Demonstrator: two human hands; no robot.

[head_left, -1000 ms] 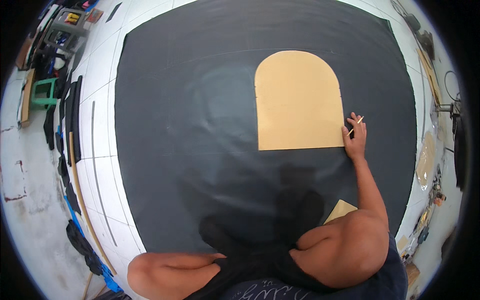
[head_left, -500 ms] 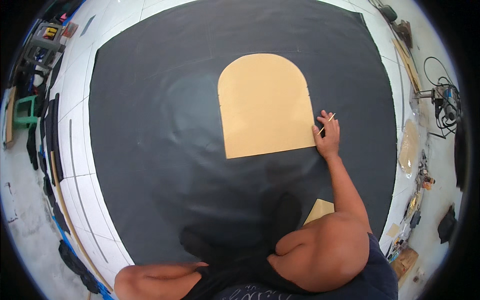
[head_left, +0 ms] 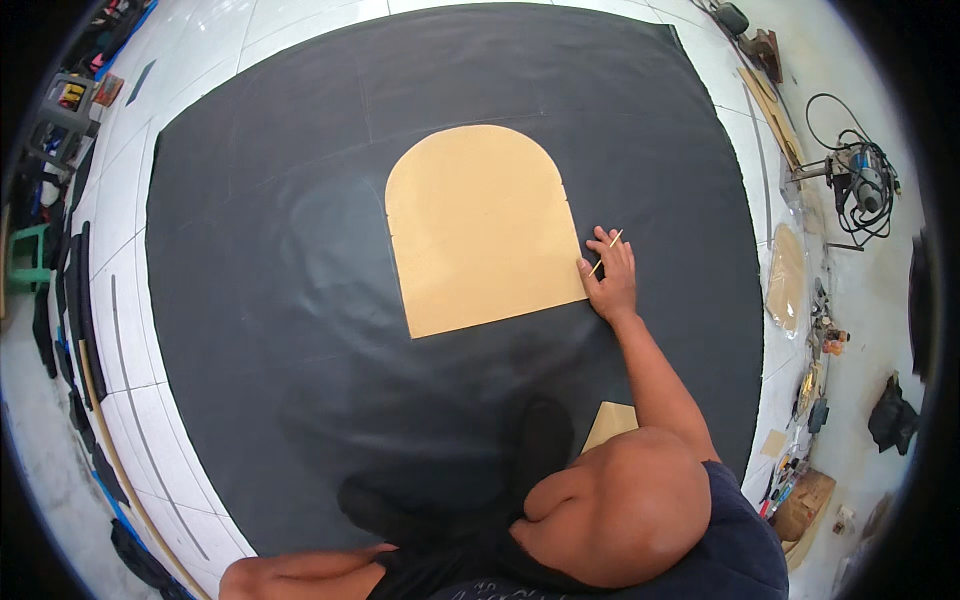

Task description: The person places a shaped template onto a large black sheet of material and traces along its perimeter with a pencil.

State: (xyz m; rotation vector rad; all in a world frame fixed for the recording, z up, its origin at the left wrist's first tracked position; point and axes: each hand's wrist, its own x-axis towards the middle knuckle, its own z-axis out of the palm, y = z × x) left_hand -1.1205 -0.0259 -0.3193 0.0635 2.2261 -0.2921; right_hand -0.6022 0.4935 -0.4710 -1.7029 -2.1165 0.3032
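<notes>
A tan, arch-topped flat template (head_left: 485, 235) with small notches on its sides lies on a large black sheet (head_left: 270, 260). It looks like stiff card. Beside the template's lower right corner rests my right hand (head_left: 612, 285), its thumb at the edge. A thin, pale stick (head_left: 617, 238) slants across the fingers of that hand, held loosely. Faint lines run over the sheet around the template. My left hand is out of sight.
A second tan piece (head_left: 610, 420) shows partly beneath my right knee. White floor tiles border the sheet. On the right lie a corded power tool (head_left: 866, 185), a plastic-wrapped tan piece (head_left: 786, 280) and small tools. A green stool (head_left: 30, 258) and a long wooden rod (head_left: 110, 430) are on the left.
The view has shifted, so the template, sheet and my right hand appear further left. My right hand keeps its place by the template's corner, with the stick still in it.
</notes>
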